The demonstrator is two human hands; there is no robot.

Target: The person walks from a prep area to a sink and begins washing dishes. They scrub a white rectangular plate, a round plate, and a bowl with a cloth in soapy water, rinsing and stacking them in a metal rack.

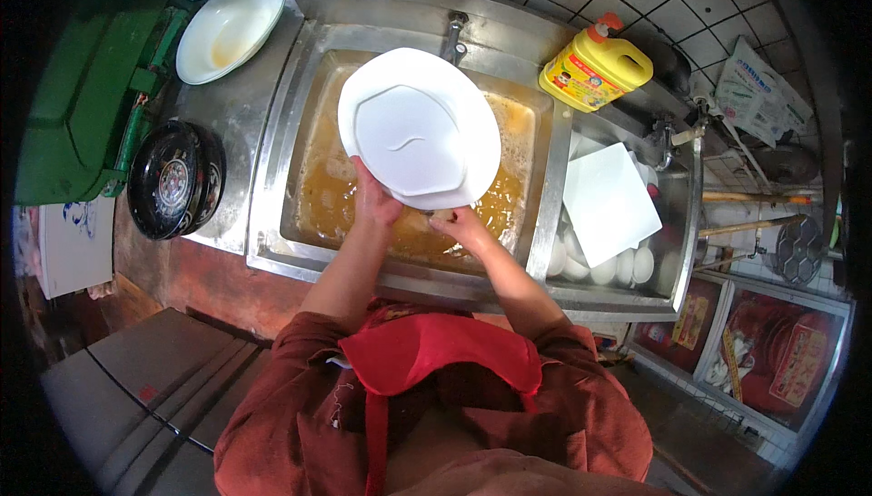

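Observation:
A large white dish (419,129) with an angular outline on its broad face is held tilted over the left sink basin. My left hand (376,197) grips its lower left edge, thumb on the near face. Just under the dish's lower right edge is my right hand (461,225), with its fingers curled in. A small dark bit shows by those fingertips, too little to name, and whether the hand grips anything is unclear. Cloudy brown, sudsy water (327,206) fills the stainless steel basin (272,223) below.
A square white plate (612,203) lies over several white bowls (603,270) in the right basin. Behind stands a yellow pump jug (593,73). The left counter bears a white bowl (231,29) and black patterned bowls (174,179), beside a green bin (88,87). A faucet (455,36) rises behind the dish.

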